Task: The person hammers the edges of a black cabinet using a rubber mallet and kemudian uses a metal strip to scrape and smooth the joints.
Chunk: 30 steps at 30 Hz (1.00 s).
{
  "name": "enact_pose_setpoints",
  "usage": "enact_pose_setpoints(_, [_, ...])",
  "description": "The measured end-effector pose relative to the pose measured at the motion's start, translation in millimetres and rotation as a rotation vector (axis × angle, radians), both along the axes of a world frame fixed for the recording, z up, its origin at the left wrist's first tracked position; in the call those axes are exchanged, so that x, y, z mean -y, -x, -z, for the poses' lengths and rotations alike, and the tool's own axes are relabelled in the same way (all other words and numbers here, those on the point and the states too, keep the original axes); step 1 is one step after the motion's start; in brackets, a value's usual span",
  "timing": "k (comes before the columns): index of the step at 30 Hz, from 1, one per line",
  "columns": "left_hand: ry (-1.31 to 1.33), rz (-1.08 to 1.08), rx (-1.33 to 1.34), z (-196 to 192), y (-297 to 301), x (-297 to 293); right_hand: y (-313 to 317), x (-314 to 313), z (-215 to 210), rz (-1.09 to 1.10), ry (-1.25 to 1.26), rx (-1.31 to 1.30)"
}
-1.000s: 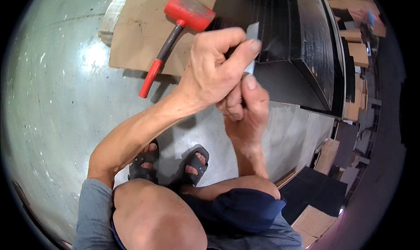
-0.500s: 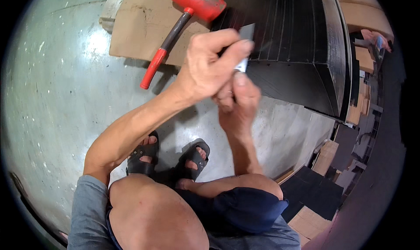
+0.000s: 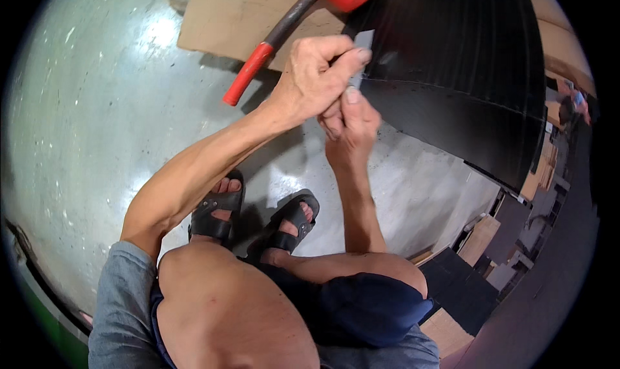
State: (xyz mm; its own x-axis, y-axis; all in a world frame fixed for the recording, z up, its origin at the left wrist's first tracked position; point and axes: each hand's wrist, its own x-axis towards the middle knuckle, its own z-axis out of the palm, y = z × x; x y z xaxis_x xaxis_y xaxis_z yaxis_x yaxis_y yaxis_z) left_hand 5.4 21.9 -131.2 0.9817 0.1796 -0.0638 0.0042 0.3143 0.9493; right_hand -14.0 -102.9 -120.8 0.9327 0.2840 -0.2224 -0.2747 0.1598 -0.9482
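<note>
My left hand pinches a flat grey metal cutter blade between thumb and fingers. The slanted tip of the blade sticks up past my left thumb. Just below, my right hand is closed with its thumb at the lower end of the blade; whatever handle its fingers may wrap is hidden. Both hands are touching or nearly so, in front of a black box-like piece with a smooth dark side and streaked top.
A red-headed mallet with a black and red handle rests on a brown cardboard sheet ahead on the left. Wood and dark panels lie at the right. Another person shows at the far right. My sandalled feet stand on the grey floor.
The view has shifted, so the mallet and cardboard appear farther right and up, and the black piece farther right. My hands keep their grip, with the blade a little higher.
</note>
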Motion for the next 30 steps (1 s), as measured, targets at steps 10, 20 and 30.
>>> enact_pose_setpoints(10, [-0.283,-0.095,-0.020,33.8,6.4,-3.3,-2.2,6.7,51.5,-0.106,-0.057,-0.022])
enact_pose_setpoints(20, [-0.546,-0.093,-0.101,74.2,9.0,8.6,6.1,20.5,105.9,-0.005,0.002,-0.235])
enact_pose_setpoints(30, [0.039,-0.152,-0.010,31.5,15.7,9.8,-4.0,12.8,38.3,-0.022,-0.093,-0.092])
